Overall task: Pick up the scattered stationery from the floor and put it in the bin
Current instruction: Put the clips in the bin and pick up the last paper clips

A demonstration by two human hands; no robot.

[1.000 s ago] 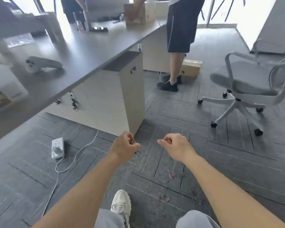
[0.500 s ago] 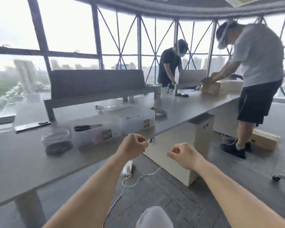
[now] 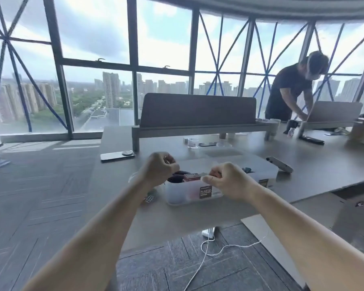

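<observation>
Watching the feed, I am seeing the whole view swing. A second ago the camera was looking down at grey carpet with paper clips strewn below both fists, and now it is facing the desk (image 3: pixel 118 166) and the windows. The person is standing upright again and both hands are arriving over the bin (image 3: pixel 177 199). I am judging that this handful is in the carry-and-drop stage, with the release not yet made. More clips are probably lying on the floor out of frame, so the task is looking only partly done.

The bin, a clear plastic tub with a brown label, is sitting on the desk directly beneath and just beyond both grips, open side up. Its long axis is running from under the left hand (image 3: pixel 159 171) across to the right hand (image 3: pixel 227 182) and on past it, roughly crosswise to the forearms. A red box (image 3: pixel 191 176) is lying inside, between the two grips.

The left hand is curling its fingers in and pinching something small that is glinting at the fingertips. I am taking that for the clips (image 3: pixel 166 159), hanging at the bin's left end. They are too small for me to read which way they are pointing or how their long axes are lying. The right hand is balling up with the thumb pressing along the forefinger. What it is holding, if anything, I cannot tell.
</observation>
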